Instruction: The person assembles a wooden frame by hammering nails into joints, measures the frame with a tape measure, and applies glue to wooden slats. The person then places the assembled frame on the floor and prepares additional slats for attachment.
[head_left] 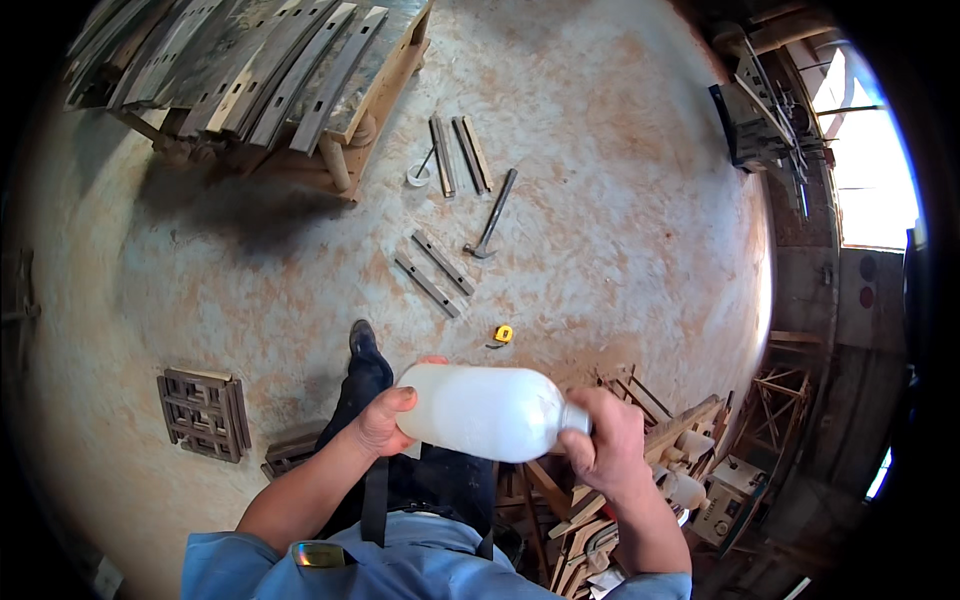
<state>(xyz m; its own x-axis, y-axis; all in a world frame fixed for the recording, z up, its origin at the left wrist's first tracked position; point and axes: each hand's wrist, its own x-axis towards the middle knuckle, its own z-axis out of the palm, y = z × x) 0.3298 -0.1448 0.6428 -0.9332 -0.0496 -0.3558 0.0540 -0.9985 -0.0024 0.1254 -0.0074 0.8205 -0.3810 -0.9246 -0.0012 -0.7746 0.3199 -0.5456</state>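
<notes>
A large whitish translucent plastic bottle [480, 412] lies sideways in front of my body, its neck toward the right. My left hand [388, 418] is wrapped round the bottle's base end, thumb on top and some fingertips showing beyond its far side. At the other end, my right hand [608, 435] grips the cap [574, 420] at the neck, with fingers curled about it. Whether the cap is screwed on or loose I cannot tell. A cloudy pale content shows through the bottle's wall.
On the floor ahead lie a hammer [491, 215], a yellow tape measure [504, 333], several wooden strips [443, 262] and a small white cup [418, 176]. A workbench [352, 110] with slotted boards stands far left. A wooden lattice [204, 414] sits left; scrap wood [575, 545] piles up near right.
</notes>
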